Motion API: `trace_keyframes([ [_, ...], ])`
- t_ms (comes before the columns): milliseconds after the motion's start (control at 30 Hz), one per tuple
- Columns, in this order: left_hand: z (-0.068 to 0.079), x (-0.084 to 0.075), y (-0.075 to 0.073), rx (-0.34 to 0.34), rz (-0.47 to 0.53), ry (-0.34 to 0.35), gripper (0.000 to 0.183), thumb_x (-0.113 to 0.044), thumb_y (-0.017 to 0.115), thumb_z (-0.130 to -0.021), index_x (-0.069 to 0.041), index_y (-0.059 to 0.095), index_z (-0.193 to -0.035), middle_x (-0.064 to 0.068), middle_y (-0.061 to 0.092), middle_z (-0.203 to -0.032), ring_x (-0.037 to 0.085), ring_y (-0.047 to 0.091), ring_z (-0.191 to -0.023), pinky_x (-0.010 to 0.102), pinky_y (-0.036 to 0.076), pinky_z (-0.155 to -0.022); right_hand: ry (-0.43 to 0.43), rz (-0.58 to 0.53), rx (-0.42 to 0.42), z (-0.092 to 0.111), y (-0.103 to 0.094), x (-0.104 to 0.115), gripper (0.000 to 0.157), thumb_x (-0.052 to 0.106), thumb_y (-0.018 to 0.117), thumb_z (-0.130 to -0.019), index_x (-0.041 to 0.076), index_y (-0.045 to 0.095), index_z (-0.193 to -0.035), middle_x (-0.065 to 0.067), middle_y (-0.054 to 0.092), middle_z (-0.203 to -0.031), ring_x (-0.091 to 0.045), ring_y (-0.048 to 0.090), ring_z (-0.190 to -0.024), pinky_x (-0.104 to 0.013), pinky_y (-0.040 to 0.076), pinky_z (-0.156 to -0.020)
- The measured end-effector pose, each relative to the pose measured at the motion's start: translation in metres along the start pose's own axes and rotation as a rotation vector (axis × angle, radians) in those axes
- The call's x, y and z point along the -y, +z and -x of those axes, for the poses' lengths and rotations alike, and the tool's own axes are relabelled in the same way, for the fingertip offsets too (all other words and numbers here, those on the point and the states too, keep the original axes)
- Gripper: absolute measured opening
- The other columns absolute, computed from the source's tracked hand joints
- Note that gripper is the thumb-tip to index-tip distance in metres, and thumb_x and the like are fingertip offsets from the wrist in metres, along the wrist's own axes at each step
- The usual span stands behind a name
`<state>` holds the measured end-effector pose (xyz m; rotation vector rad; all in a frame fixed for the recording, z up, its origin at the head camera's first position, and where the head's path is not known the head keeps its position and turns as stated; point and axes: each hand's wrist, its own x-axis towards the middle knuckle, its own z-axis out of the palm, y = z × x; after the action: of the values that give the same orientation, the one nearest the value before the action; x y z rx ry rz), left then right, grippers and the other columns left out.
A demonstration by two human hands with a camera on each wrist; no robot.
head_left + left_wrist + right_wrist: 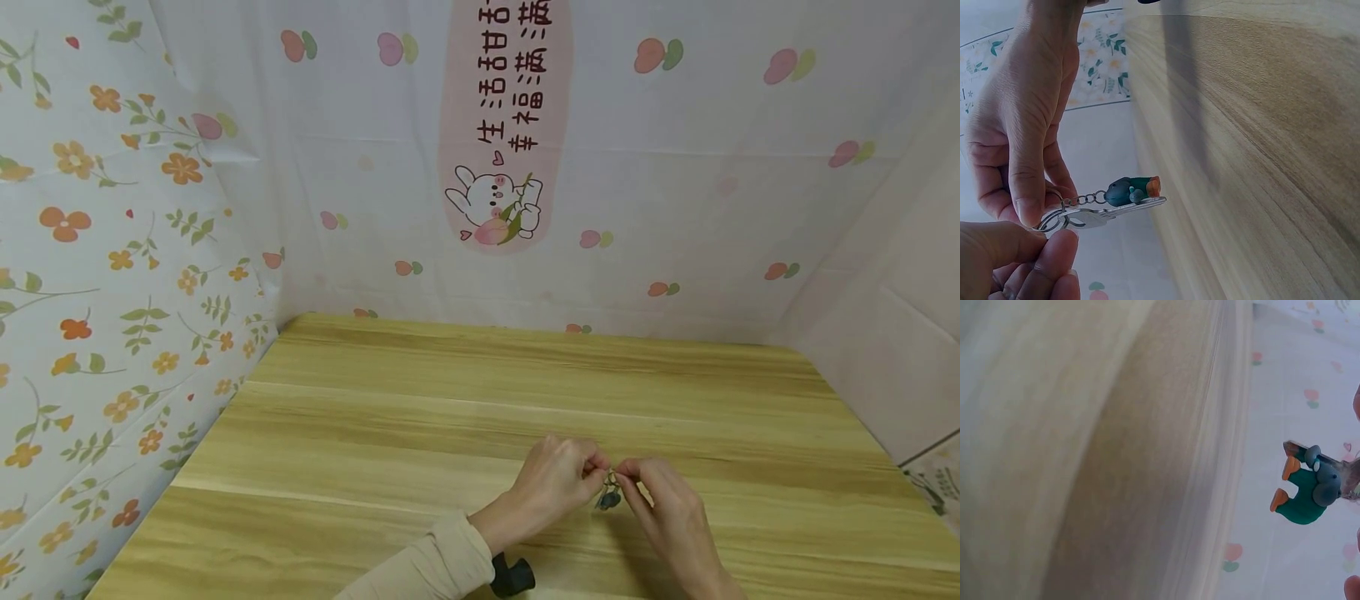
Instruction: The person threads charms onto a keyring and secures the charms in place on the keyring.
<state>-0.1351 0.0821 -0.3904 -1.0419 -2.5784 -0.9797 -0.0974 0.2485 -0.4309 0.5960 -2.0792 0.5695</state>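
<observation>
Over the table, my left hand (553,477) and my right hand (667,510) meet at a small key ring (1052,220). Thumb and fingers of each hand pinch the metal ring from opposite sides. A silver key (1094,217) hangs from it. Next to the key dangles a keychain figure (1127,191) on a short chain, with a grey head, green body and orange feet. In the right wrist view the figure (1305,495) partly covers the key, and only fingertips show at the right edge.
The wood-grain table (360,467) stretches beneath both hands. A black cylindrical object (514,577) shows beside the left sleeve. White patterned sheets (360,192) rise behind the table and along its sides.
</observation>
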Motion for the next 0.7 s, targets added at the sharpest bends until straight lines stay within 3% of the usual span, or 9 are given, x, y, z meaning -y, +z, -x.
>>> trace_keyframes([
  [400,0.0015,0.001,-0.0022,-0.01,-0.011,0.015,0.009,-0.005,0.07,-0.085,-0.01,0.076,-0.081,-0.003,0.075,-0.072,-0.013,0.03,-0.044,0.001,0.024,-0.041,-0.055,-0.063,0.044,0.0009,0.0008,-0.0006,0.042,0.036,0.042,-0.103,0.007,0.062,-0.08,0.003,0.061,-0.074,-0.006,0.055,-0.068,-0.011,0.044,-0.065],
  [567,-0.0004,-0.0002,-0.0064,-0.035,-0.027,0.043,0.008,-0.005,0.07,-0.085,-0.01,0.076,-0.083,-0.003,0.074,-0.071,-0.012,0.027,-0.043,0.002,0.021,-0.04,0.042,-0.138,-0.002,0.0003,-0.0014,0.002,0.04,0.034,0.046,-0.099,0.002,0.064,-0.083,-0.003,0.065,-0.076,0.007,0.059,-0.083,-0.004,0.046,-0.078],
  [700,-0.0009,-0.0028,-0.0077,-0.022,-0.028,0.058,0.008,-0.005,0.07,-0.085,-0.009,0.076,-0.083,-0.003,0.074,-0.071,-0.012,0.028,-0.044,0.001,0.022,-0.041,0.068,-0.165,-0.03,-0.001,-0.0034,0.0029,0.038,0.032,0.049,-0.097,0.0,0.065,-0.084,-0.006,0.066,-0.078,0.01,0.058,-0.088,-0.003,0.046,-0.082],
])
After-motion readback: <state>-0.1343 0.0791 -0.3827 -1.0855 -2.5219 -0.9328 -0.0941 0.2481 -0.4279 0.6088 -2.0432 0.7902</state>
